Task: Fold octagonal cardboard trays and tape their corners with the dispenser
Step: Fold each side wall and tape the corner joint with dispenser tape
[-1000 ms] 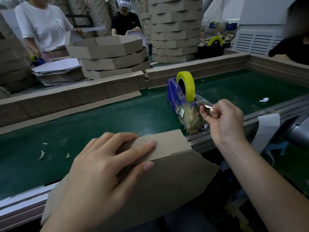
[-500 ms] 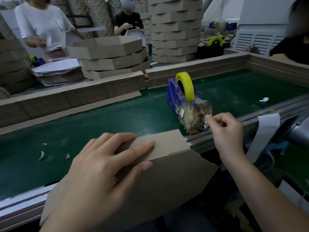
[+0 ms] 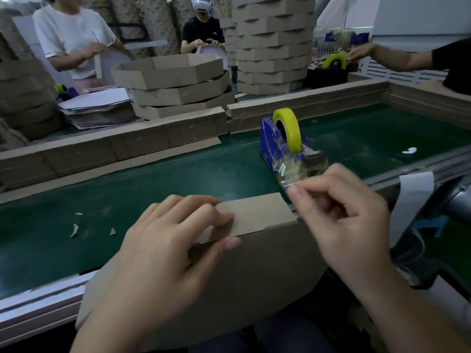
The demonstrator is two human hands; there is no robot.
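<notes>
A brown cardboard tray leans on the near edge of the green belt, one side flap folded up. My left hand presses that flap flat, fingers on top, thumb on the outer wall. My right hand pinches a strip of clear tape just off the flap's right corner. The blue tape dispenser with its yellow roll stands on the belt right behind the strip.
The green belt carries small cardboard scraps at left and a white bit at right. Cardboard walls line its far side. Behind them stand stacked folded trays, flat blanks and three people working.
My right hand pulled a tape strip from the dispenser's cutter and carried it down-left to the flap's right corner. My left hand stayed pressed on the flap.
</notes>
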